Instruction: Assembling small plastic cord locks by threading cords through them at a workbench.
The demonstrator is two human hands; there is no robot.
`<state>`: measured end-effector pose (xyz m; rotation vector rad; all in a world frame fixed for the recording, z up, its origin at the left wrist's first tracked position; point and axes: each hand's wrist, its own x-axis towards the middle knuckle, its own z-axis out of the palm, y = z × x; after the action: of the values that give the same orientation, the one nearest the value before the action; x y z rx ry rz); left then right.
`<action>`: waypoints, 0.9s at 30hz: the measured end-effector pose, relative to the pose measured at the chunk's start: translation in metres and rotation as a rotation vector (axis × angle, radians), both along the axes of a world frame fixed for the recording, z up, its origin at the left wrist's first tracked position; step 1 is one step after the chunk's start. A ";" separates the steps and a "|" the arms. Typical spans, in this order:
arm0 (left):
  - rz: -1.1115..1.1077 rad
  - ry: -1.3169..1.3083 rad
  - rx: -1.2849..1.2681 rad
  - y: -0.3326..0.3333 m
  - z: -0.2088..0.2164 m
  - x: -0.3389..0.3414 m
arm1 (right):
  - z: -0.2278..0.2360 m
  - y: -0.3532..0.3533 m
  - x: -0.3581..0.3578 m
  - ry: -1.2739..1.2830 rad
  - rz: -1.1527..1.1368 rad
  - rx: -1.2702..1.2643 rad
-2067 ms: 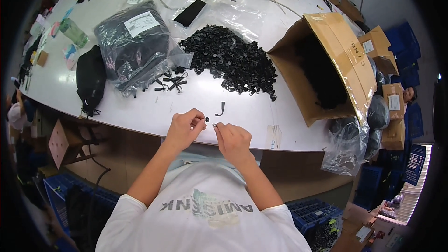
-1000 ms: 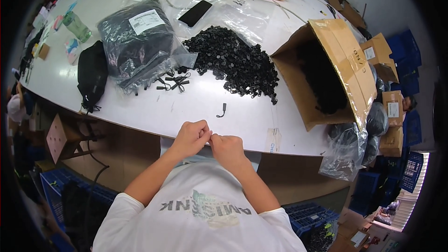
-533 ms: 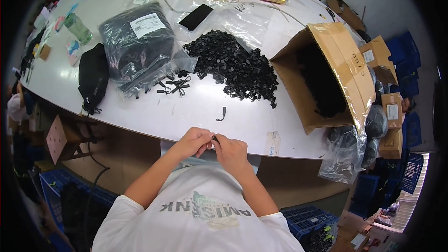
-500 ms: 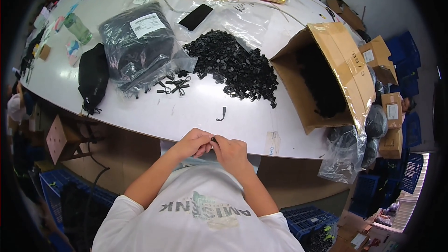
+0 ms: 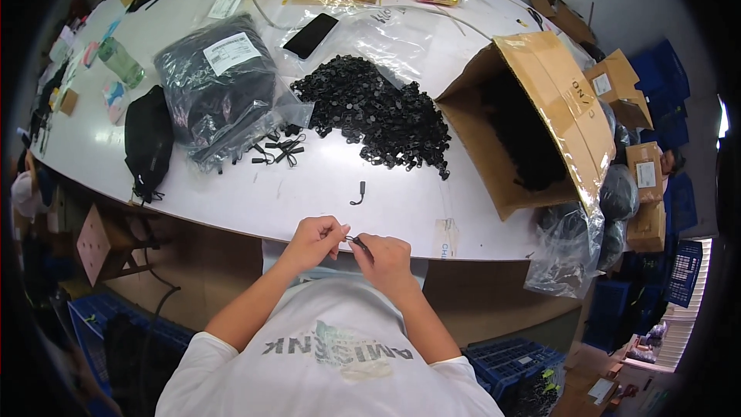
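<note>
Just off the table's near edge, my left hand [image 5: 315, 241] and my right hand [image 5: 386, 261] face each other with fingers pinched. A small black cord pull [image 5: 357, 242] spans the gap, its thin loop at my left fingertips and its thicker end in my right fingers. Beyond them, a single black cord pull [image 5: 362, 192] with a curled tail lies on the white table [image 5: 262, 199]. Several similar cord pulls [image 5: 289, 151] lie beside a clear plastic bag packed with black goods [image 5: 220, 85]. A large heap of small black plastic pieces [image 5: 370, 112] spreads across the middle.
To the right, an open cardboard box [image 5: 475, 139] lies on its side with black contents. A black pouch [image 5: 149, 139], a phone [image 5: 311, 35] and a green-tinted bottle [image 5: 121, 62] rest on the table. Clear plastic [image 5: 557, 266] hangs over the right edge. Blue crates [image 5: 515, 371] stand below.
My hands have drawn slightly apart, so the cord loop now shows between them. The whole view has shifted a little; the things on the table look unmoved.
</note>
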<state>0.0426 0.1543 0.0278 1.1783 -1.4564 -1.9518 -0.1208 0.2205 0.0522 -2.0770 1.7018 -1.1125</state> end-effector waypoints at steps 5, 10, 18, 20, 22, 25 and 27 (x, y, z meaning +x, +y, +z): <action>-0.023 0.064 0.191 0.000 0.002 -0.001 | -0.002 0.001 -0.001 -0.020 -0.026 -0.009; -0.047 0.162 0.174 0.004 -0.004 -0.003 | -0.006 0.002 0.003 -0.008 -0.008 -0.009; 0.080 0.225 -0.006 0.006 0.007 -0.009 | -0.007 0.006 0.000 -0.075 0.039 0.091; 0.070 0.317 0.015 0.005 0.008 -0.010 | -0.008 0.008 0.000 -0.148 0.039 0.115; 0.060 0.409 0.037 0.003 0.006 -0.010 | -0.008 0.008 0.001 -0.220 0.040 0.140; 0.038 0.463 0.042 0.003 -0.002 -0.006 | -0.001 0.008 0.004 -0.387 0.023 0.202; 0.045 0.371 -0.050 0.001 -0.007 -0.006 | -0.002 0.009 0.004 -0.256 0.016 0.212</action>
<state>0.0362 0.1550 0.0211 0.7665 -1.2634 -1.9623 -0.1168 0.2290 0.0507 -1.7369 1.5998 -1.0868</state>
